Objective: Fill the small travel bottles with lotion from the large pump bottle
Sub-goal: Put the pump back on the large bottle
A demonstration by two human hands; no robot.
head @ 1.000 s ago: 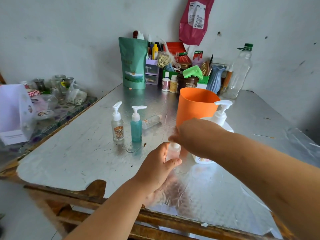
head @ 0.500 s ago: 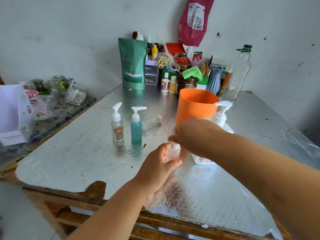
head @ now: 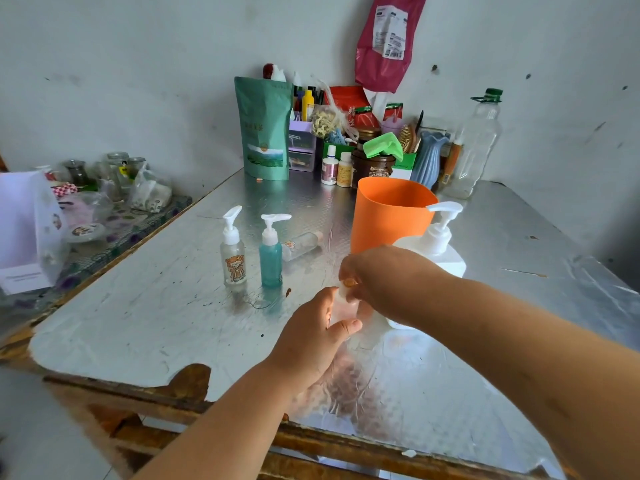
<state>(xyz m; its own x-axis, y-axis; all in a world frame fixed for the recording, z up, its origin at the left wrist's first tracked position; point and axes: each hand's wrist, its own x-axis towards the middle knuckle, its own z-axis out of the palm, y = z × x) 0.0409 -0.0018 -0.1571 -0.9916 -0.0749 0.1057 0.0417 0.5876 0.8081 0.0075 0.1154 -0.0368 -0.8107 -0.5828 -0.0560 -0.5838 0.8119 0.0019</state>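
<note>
Item, far left: clear travel bottle [head: 232, 261] with a cartoon label, upright on the foil-covered table [head: 145, 317], pump fitted, untouched. Item, just beside it: teal travel bottle [head: 271, 258], upright, pump fitted. Item, behind these: a third clear bottle [head: 301, 244] lying on its side, long axis running toward the orange cup. Item, centre: our left hand [head: 311, 337], fingers and thumb wrapped round the body of the held travel bottle [head: 343, 308], a pale translucent one, long axis upright; we cannot tell whether its base rests on the table. Item, directly above it: our right hand [head: 377, 278], fingers curled down and pinching the top of the held travel bottle; whether a cap is on it is hidden. Item, behind: orange cup [head: 389, 216], upright. Item, right: large pump bottle [head: 436, 244], upright, just behind our right wrist, spout pointing left. We judge the filling turns on this: the pump lies right of and beyond the held travel bottle, nearer our right hand.
</note>
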